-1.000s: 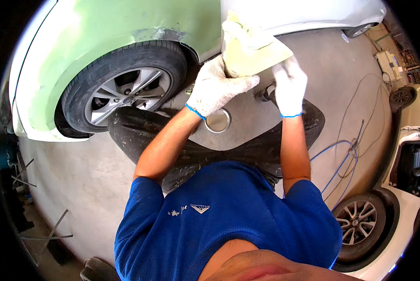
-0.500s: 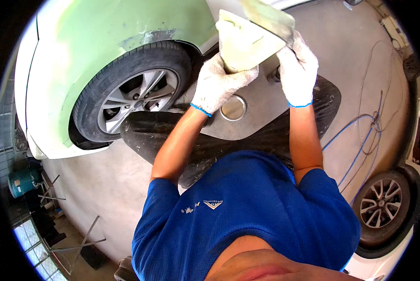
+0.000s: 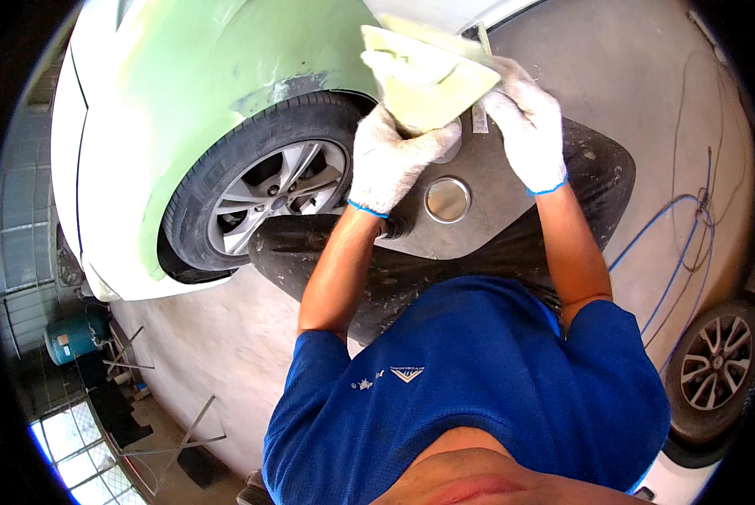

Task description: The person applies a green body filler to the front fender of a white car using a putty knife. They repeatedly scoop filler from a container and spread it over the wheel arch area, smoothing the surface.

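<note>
A square, pale yellow-green board [image 3: 432, 82] hides part of the white-gloved left hand [image 3: 394, 160]. Next to it, a flat, pale yellow sheet [image 3: 436, 37] looks blurry.

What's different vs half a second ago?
The right hand brought its pale, blurred blade leftward, closer to the putty-smeared board. The view shifted too, so the background slid right. Nothing visibly taken or let go; the left hand still grips the board; wheel unmoved.
</note>
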A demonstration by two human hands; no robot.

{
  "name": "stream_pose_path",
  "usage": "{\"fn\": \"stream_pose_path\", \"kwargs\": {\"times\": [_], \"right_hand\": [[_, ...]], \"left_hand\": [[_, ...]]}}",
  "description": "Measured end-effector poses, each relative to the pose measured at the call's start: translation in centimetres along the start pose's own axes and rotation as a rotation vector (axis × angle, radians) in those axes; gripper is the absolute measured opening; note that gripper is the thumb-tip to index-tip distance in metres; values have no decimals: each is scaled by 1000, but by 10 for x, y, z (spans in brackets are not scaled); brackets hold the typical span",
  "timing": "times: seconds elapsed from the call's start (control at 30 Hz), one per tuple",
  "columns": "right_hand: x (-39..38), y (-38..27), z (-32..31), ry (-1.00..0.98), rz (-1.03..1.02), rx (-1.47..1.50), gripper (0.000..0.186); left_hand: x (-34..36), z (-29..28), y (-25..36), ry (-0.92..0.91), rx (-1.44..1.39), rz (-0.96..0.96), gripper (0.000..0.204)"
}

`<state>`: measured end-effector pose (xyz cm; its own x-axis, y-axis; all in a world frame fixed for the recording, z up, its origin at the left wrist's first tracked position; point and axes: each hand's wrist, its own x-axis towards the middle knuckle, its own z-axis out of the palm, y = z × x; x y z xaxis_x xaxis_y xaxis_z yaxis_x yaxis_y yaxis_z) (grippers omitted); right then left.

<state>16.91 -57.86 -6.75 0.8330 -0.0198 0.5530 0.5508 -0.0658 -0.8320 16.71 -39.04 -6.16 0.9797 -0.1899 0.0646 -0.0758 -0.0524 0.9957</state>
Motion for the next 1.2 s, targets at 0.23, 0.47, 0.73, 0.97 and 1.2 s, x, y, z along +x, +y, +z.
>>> {"fn": "stream_pose_path", "kwargs": {"times": [0.23, 0.47, 0.73, 0.97, 1.2], "right_hand": [[1, 4, -10, 110, 78, 131, 27], [5, 1, -12, -134, -34, -186, 25], [8, -18, -4, -25, -238, -87, 25], [18, 20, -21, 30, -59, -92, 24], [11, 18, 0, 87, 206, 625, 30]], "left_hand": [[-1, -4, -8, 13, 28, 41, 41], [-3, -7, 2, -1, -76, 52, 43], [0, -10, 0, 21, 60, 14, 43], [-4, -12, 9, 103, 52, 64, 42], [-3, -16, -2, 80, 96, 27, 41]]}}
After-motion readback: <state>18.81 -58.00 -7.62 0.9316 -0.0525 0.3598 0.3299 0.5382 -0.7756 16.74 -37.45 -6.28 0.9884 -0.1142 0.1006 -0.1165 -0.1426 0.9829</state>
